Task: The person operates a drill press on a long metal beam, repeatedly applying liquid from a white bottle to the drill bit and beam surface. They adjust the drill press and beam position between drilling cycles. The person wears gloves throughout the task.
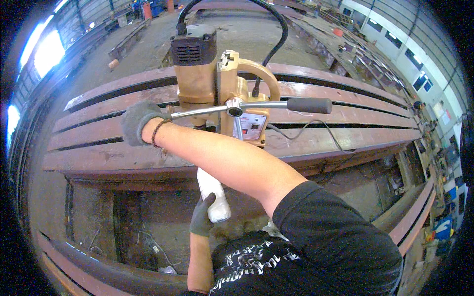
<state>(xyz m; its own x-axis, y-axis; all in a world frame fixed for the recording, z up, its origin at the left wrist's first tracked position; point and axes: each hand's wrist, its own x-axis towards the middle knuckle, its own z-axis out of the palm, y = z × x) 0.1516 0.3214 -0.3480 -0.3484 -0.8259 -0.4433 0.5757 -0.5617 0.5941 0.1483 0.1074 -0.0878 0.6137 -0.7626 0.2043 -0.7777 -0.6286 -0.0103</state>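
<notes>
A tan and black magnetic drill [197, 84] stands upright on reddish-brown steel beams in front of me. My right arm reaches across to the left, and my right hand [142, 123], in a grey glove, is closed round the left end of a feed handle spoke [197, 112]. Another spoke points right and ends in a black grip [309, 105]. Lower down, my gloved left hand [203, 215] grips a white bottle [212, 197], tilted with its upper end near the beam edge. My right forearm hides the drill's base and the lower spoke.
Several long steel beams [345, 101] with dark gaps between them lie side by side. A thick black cable [284, 29] arches above the drill; a thin grey cord [316, 123] trails right over the beams. Another beam [410, 217] lies at right. Loose wires [153, 241] are below.
</notes>
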